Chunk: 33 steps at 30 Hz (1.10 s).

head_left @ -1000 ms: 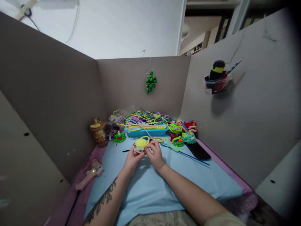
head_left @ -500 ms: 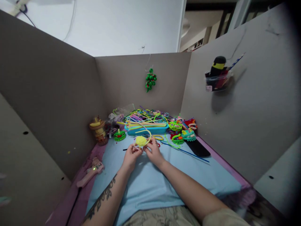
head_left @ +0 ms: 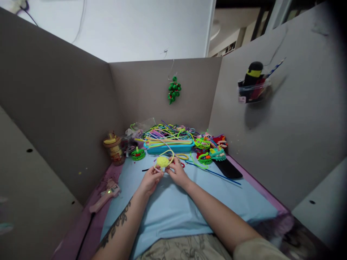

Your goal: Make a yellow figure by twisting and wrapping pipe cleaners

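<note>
A yellow piece of wound pipe cleaner [head_left: 163, 161], rounded and fuzzy, is held up between both hands above the blue cloth. A loose yellow strand curls from its top right side. My left hand [head_left: 150, 178] pinches the lower left of the piece, where a pale pinkish strand shows by the fingertips. From the right, my right hand [head_left: 177, 173] is closed on its edge near the curling strand. The fingertips partly hide the underside of the piece.
Behind the hands stands a blue tray [head_left: 169, 147] heaped with pipe cleaners. Small fuzzy figures [head_left: 217, 154] and a black phone-like slab [head_left: 228, 169] lie to the right. A pink glue gun [head_left: 105, 199] rests at left, near a brown cup [head_left: 114, 150]. Grey panels [head_left: 162, 86] enclose the table.
My left fingers have shifted slightly along the lower left of the yellow piece. The loose strand's curl has changed a little. The camera view has moved slightly.
</note>
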### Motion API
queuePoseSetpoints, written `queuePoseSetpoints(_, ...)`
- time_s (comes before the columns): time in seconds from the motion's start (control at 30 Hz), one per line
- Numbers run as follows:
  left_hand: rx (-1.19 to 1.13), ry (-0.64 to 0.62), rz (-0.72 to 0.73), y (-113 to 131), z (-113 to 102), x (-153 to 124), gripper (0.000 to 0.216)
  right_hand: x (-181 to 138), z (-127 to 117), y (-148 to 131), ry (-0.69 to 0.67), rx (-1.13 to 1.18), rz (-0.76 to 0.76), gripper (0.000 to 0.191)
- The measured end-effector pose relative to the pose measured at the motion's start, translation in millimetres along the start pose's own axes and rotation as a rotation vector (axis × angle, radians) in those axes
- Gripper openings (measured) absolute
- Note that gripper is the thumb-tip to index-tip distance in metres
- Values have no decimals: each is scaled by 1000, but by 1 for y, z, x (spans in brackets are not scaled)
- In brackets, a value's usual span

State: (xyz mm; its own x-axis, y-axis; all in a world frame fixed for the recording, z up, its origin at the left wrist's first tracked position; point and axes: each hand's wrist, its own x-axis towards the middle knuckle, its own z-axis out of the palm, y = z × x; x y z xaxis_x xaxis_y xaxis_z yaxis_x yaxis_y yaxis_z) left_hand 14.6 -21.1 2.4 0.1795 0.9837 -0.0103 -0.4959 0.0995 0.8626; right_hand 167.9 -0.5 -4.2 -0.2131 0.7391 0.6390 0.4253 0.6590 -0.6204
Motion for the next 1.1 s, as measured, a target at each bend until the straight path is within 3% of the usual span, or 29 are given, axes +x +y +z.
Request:
queuePoseSetpoints(0.57, 75, 79, -61, 2, -6, 3, 48, 0, -1, 0, -12, -7, -16, 8)
queuePoseSetpoints(0.83, 284, 53, 44, -1, -5, 0, 51, 1, 0, 4, 10, 53, 60, 8)
queuePoseSetpoints(1.1, 407, 190, 89, 0, -3, 1, 57, 1, 1, 4, -38, 45, 64, 8)
